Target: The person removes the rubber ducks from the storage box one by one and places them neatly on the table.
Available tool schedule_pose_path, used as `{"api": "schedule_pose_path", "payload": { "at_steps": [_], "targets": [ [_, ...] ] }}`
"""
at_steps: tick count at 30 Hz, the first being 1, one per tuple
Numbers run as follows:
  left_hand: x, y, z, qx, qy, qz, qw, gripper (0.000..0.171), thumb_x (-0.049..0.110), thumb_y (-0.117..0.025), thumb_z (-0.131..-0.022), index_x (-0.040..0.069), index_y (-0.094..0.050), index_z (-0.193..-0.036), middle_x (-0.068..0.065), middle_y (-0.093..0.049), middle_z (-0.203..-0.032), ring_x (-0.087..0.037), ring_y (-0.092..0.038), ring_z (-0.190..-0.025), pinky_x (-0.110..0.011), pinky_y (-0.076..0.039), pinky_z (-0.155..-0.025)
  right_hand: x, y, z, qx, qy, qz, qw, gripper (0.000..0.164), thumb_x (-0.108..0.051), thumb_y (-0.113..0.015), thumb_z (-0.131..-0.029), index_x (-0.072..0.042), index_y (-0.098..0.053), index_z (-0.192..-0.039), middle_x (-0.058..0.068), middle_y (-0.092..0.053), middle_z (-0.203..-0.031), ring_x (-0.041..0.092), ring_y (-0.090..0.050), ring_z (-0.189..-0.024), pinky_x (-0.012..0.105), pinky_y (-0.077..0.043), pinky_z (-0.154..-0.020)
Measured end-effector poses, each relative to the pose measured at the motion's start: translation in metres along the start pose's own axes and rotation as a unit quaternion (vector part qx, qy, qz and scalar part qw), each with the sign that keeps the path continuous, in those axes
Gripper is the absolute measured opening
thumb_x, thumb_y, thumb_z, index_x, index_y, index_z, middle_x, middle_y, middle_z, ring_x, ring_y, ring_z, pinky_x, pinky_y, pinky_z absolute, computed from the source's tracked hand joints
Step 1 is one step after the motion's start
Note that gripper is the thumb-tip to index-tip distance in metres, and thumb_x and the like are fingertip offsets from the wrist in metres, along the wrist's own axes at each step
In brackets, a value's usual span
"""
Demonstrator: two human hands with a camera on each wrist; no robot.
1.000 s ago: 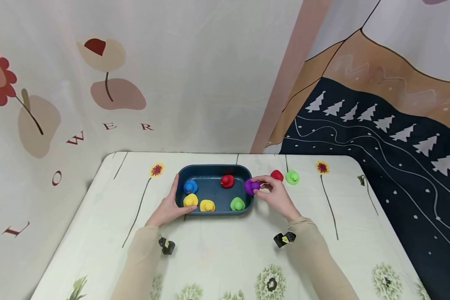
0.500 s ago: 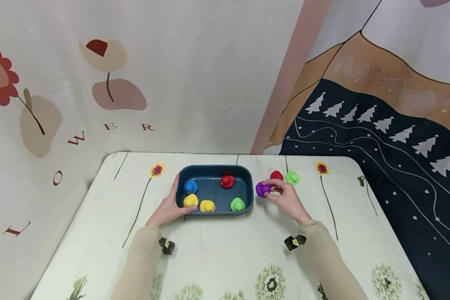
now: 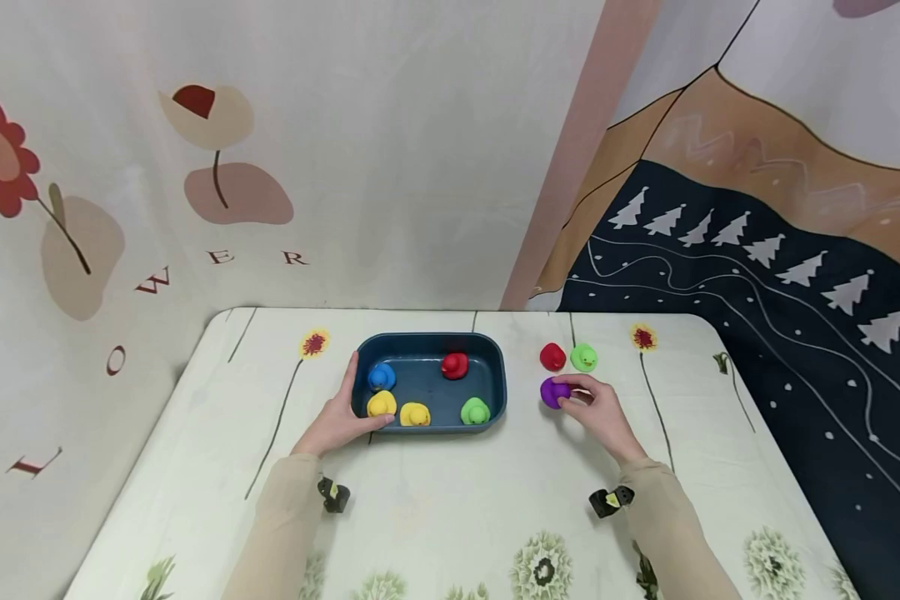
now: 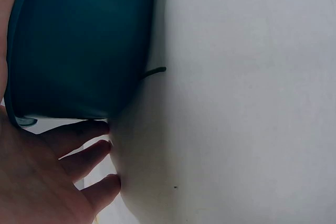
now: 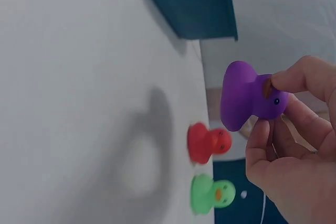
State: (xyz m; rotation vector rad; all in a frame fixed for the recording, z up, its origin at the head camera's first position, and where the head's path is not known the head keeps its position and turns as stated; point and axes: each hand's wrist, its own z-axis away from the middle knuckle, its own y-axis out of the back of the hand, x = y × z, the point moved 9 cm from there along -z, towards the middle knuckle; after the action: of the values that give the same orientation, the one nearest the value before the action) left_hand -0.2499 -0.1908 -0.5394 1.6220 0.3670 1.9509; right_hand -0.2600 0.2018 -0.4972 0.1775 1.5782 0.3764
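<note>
My right hand (image 3: 602, 417) pinches a purple rubber duck (image 3: 552, 392) by its head, right of a dark blue tray (image 3: 426, 388). In the right wrist view the purple duck hangs above the table, its shadow on the white cloth. My left hand (image 3: 337, 422) holds the tray's left end, thumb over the front rim, fingers along the outer wall. Inside the tray sit a blue duck (image 3: 381, 377), a red duck (image 3: 454, 365), a green duck (image 3: 476, 410) and two yellow ducks, one (image 3: 415, 414) beside the other at the front left.
Behind the purple duck, a second red duck (image 3: 552, 357) and a light green duck (image 3: 584, 357) stand side by side on the table. A flower-printed white cloth (image 3: 435, 500) covers the table. Printed hangings (image 3: 390, 167) rise behind it, with a dark one (image 3: 720, 275) at the right.
My right hand has carried the purple duck from over the tray's right end rightward, out past the rim and slightly nearer. The left hand and tray have stayed in place.
</note>
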Motion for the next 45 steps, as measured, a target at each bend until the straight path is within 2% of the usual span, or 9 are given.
{"api": "schedule_pose_path", "payload": {
  "at_steps": [7,12,18,31,45],
  "targets": [
    [0.000,-0.001,0.001,0.001,-0.006,0.000,1.0000,0.119,0.041,-0.078,-0.080,0.030,0.016,-0.153,-0.019,-0.002,-0.160,-0.050,-0.021,-0.137,-0.065,-0.025,-0.104,0.018,0.014,0.005,0.007,-0.022,0.021,1.000,0.032,0.007,-0.063,-0.087,0.006,-0.063,-0.119,0.026,-0.055,-0.126,0.035,-0.053,-0.112,0.038,-0.045,-0.097],
    [0.000,0.000,0.002,0.004,-0.004,0.007,1.0000,0.118,0.036,-0.079,-0.081,0.032,0.015,-0.153,-0.018,-0.002,-0.160,-0.049,-0.021,-0.138,-0.065,-0.024,-0.105,0.022,0.025,0.004,0.014,-0.016,0.031,0.999,0.034,0.009,-0.062,-0.086,0.010,-0.061,-0.120,0.029,-0.055,-0.126,0.039,-0.053,-0.114,0.042,-0.044,-0.099],
    [0.000,-0.001,0.003,0.000,-0.006,0.003,1.0000,0.119,0.038,-0.078,-0.081,0.031,0.016,-0.153,-0.018,-0.002,-0.160,-0.050,-0.021,-0.137,-0.066,-0.024,-0.104,0.029,0.042,0.004,0.022,-0.024,0.060,0.998,0.033,0.009,-0.061,-0.087,0.010,-0.061,-0.120,0.030,-0.054,-0.126,0.041,-0.052,-0.116,0.048,-0.041,-0.100],
    [0.003,0.000,0.002,0.000,-0.004,0.002,1.0000,0.118,0.037,-0.078,-0.082,0.031,0.016,-0.153,-0.018,-0.002,-0.160,-0.049,-0.021,-0.138,-0.065,-0.025,-0.104,0.041,0.078,-0.004,0.023,-0.029,0.111,0.993,0.034,0.007,-0.060,-0.089,0.010,-0.058,-0.123,0.032,-0.050,-0.129,0.044,-0.049,-0.119,0.051,-0.040,-0.101],
    [0.005,0.001,0.002,-0.003,-0.005,-0.004,1.0000,0.118,0.038,-0.077,-0.082,0.026,0.017,-0.153,-0.020,-0.002,-0.160,-0.049,-0.019,-0.138,-0.064,-0.025,-0.105,0.048,0.096,-0.019,0.038,-0.048,0.127,0.990,0.036,0.006,-0.056,-0.090,0.010,-0.056,-0.126,0.033,-0.045,-0.134,0.046,-0.045,-0.122,0.053,-0.038,-0.101]
  ]
}}
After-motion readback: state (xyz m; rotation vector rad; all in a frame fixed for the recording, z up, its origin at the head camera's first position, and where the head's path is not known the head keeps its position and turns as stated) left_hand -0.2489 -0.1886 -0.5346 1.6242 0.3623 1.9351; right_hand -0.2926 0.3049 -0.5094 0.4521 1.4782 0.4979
